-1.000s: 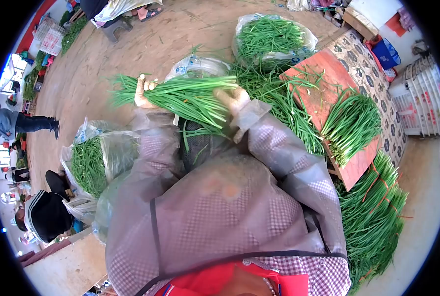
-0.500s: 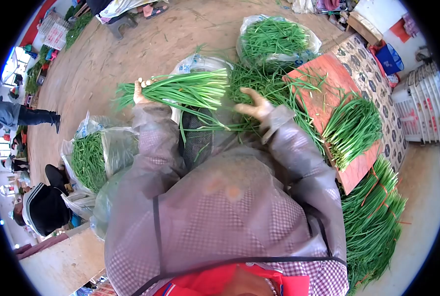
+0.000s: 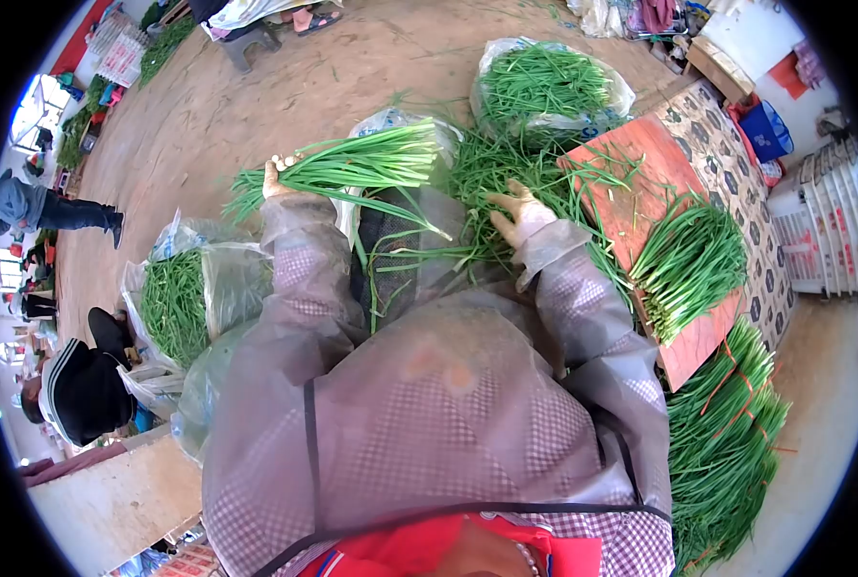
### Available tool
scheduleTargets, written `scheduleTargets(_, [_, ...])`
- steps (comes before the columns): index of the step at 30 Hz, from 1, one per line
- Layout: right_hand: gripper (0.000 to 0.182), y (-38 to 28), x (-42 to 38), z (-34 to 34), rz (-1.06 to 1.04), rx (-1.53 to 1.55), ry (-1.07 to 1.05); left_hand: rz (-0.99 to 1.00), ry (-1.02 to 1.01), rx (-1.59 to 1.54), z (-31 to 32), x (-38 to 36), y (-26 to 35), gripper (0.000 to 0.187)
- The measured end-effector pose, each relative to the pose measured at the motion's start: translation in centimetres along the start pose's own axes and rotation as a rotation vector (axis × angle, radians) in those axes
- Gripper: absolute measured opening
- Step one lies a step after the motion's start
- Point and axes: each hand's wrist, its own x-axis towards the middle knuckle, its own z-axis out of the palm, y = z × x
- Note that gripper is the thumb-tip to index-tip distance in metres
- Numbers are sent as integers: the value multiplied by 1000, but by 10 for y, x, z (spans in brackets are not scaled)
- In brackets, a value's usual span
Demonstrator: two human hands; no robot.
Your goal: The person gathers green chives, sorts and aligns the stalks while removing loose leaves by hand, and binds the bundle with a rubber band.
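Note:
My left hand (image 3: 277,181) is wrapped round a bunch of green chives (image 3: 376,159), held sideways over my lap with the cut ends to the right. A few stalks droop from it over my dark-clad knee. To its right, my right hand (image 3: 520,213) has its fingers apart and nothing in them, at the near edge of a loose heap of chives (image 3: 496,168). Right of that hand, a sorted pile of chives (image 3: 693,245) lies on a reddish board (image 3: 631,216). Rubber-banded bundles of chives (image 3: 722,442) are stacked below the board.
Plastic bags of chives stand ahead (image 3: 486,111) and at my left (image 3: 227,279). White crates (image 3: 818,226) and a blue bucket (image 3: 765,132) are at the far right. Other people (image 3: 87,389) are to the left, one on foot (image 3: 49,207).
My right hand has drawn slightly right and down, its fingers more bent over the loose heap. The bunch in my left hand has tipped up a little at its right end.

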Motion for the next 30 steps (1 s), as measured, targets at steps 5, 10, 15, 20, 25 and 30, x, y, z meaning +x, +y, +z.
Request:
scheduleTargets(5, [46, -53, 0, 5, -199, 489, -144, 5, -31, -20, 5, -1, -3, 37])
scheduleTargets(10, [37, -78, 4, 33, 156, 1062, -306, 51, -16, 3, 10, -4, -7, 36])
scheduleTargets(15, [14, -51, -5, 10, 320, 1244, -413, 35, -92, -21, -3, 1, 0, 33])
scheduleTargets(20, [37, -58, -4, 19, 8, 1069, -189, 1, -55, -55, -8, 4, -2, 33])
scheduleTargets(25, [23, -90, 4, 18, 327, 1258, -313, 3, 47, -48, 0, 0, -8, 32])
scheduleTargets(30, [14, -56, -13, -4, 332, 1069, -372, -59, -107, -129, -34, 18, 7, 34])
